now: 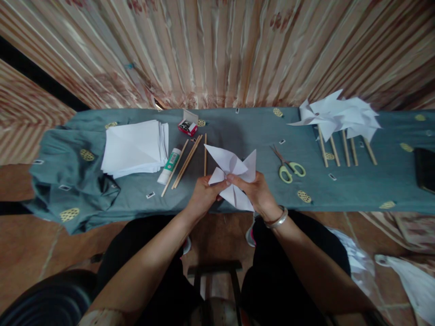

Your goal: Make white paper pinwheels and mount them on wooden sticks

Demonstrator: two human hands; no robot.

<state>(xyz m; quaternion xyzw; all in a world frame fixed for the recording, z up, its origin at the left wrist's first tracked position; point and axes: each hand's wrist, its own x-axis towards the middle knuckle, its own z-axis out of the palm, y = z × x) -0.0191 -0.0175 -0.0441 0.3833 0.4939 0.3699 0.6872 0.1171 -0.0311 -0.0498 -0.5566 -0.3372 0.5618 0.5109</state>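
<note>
A white paper pinwheel [234,167] is held over the front of the table, its blades folded in to the middle. My left hand [207,192] grips it from the left, thumb pressed on the centre. From the other side my right hand [256,192] also closes on it, thumb meeting the left one there. The fingers beneath the paper are mostly hidden. Just behind my left hand lies a single wooden stick [205,154]. To the right rest scissors [288,168] with yellow-green handles, blades pointing away from me.
Paper sheets [134,147] are stacked at the left, beside a glue stick [169,166] and several wooden sticks [186,163]. Behind them sits an opened small red box [188,124] of metal pieces. Pinwheels on sticks [340,117] lie far right, near a dark object [424,167].
</note>
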